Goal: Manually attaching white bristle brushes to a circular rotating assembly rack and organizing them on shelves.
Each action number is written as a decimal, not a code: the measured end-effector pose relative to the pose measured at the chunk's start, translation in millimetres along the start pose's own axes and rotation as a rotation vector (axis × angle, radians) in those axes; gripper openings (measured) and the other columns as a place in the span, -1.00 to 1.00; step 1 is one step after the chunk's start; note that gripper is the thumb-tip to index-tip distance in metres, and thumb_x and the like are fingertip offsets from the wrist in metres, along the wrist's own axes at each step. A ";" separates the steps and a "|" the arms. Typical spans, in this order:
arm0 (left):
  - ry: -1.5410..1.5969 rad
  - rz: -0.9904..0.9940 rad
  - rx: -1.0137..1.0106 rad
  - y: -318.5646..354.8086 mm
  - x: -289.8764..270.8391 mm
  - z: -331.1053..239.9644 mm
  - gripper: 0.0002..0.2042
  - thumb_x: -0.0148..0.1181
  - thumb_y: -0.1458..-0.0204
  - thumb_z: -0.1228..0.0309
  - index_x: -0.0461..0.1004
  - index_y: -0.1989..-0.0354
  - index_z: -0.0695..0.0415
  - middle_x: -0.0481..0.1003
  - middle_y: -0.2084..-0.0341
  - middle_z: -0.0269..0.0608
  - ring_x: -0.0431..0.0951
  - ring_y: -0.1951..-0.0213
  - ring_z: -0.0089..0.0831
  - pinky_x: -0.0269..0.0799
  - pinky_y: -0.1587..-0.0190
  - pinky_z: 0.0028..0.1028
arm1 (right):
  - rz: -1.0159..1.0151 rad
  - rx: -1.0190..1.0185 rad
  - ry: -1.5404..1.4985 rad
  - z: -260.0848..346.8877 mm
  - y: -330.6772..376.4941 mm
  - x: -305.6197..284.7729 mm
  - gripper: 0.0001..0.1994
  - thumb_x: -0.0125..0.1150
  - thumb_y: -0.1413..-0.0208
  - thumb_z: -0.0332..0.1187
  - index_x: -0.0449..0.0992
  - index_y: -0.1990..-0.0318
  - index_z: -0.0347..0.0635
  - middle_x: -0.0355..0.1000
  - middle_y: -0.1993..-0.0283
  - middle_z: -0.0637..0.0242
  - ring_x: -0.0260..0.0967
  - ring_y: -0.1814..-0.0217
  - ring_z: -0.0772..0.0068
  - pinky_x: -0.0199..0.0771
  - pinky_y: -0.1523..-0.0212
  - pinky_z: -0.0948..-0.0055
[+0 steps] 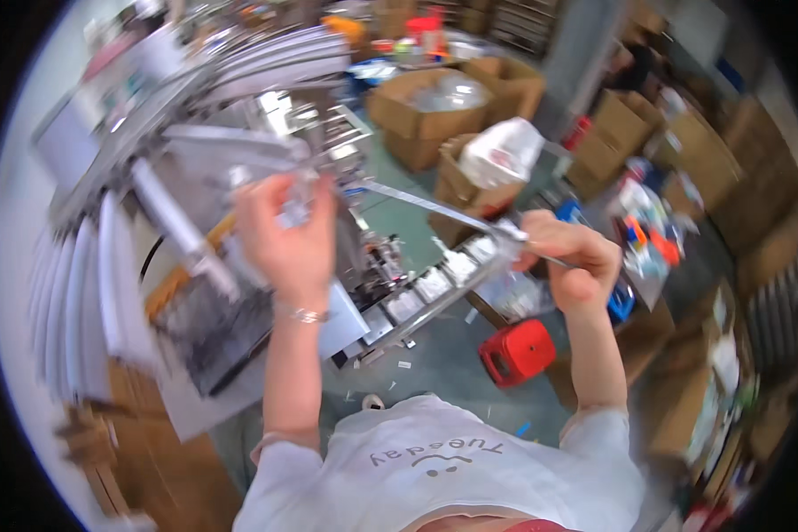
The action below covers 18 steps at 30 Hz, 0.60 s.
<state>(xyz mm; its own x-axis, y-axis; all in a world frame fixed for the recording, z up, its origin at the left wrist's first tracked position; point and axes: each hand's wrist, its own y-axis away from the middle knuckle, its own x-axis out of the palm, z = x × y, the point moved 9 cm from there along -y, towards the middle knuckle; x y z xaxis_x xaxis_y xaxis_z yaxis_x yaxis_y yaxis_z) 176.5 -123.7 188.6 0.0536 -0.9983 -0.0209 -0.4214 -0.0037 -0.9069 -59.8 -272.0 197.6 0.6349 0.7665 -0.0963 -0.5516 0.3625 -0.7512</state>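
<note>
My left hand [288, 235] is raised over the left side of the machine, its fingers curled around a crumpled-looking clear plastic piece [297, 202], blurred by motion. My right hand [576, 257] is closed in a pinch at the end of a conveyor-like track. A small shiny item [512, 234] shows at its fingertips, and a thin dark rod sticks out below the fingers; their kind is too blurred to tell. A long pale strip [426, 204] runs from near the machine's middle to those fingertips. Below it, small white packets [433, 284] sit in a row of track compartments.
Long white chutes [173, 213] fan out on the left. A red plastic stool [517, 353] stands on the green floor, which has paper scraps on it. Open cardboard boxes [426, 115] are at the back, one with a white bag [503, 152]. More boxes and loose goods crowd the right.
</note>
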 end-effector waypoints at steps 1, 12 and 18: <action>-0.033 0.026 -0.017 -0.6 3.2 0.7 -0.74 0.40 0.19 0.38 0.39 0.43 0.14 0.34 0.55 -0.27 0.33 0.48 -0.36 0.26 0.41 -0.41 | -0.004 0.017 -0.016 0.0 3.6 -1.2 -0.46 0.23 0.07 0.12 0.53 0.27 -0.28 0.50 0.44 0.19 0.41 0.42 0.30 0.23 0.14 0.21; 0.021 -0.005 -0.089 2.7 15.9 3.0 -0.88 0.26 0.06 0.55 0.42 0.41 0.23 0.37 0.53 -0.35 0.21 0.58 -0.61 0.20 0.53 -0.60 | 0.092 -0.070 0.105 34.6 19.9 -7.3 -0.59 0.48 0.25 -0.23 0.53 0.24 -0.24 0.53 0.30 0.30 0.43 0.27 0.40 0.32 0.20 0.45; 0.007 0.032 -0.050 11.9 9.1 -11.2 -0.84 0.28 0.20 0.62 0.44 0.44 0.15 0.40 0.57 -0.31 0.34 0.54 -0.46 0.26 0.47 -0.51 | 0.071 0.017 0.058 19.9 18.6 -0.2 -0.59 0.40 0.13 -0.22 0.52 0.22 -0.40 0.50 0.34 0.11 0.40 0.29 0.22 0.25 0.18 0.28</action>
<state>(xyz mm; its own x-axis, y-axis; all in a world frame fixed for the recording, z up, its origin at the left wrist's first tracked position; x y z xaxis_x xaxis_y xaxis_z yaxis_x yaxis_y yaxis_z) 161.9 -133.5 182.4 0.0333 -0.9984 -0.0466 -0.4675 0.0256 -0.8836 -81.0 -254.9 196.6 0.6237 0.7589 -0.1873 -0.6054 0.3174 -0.7299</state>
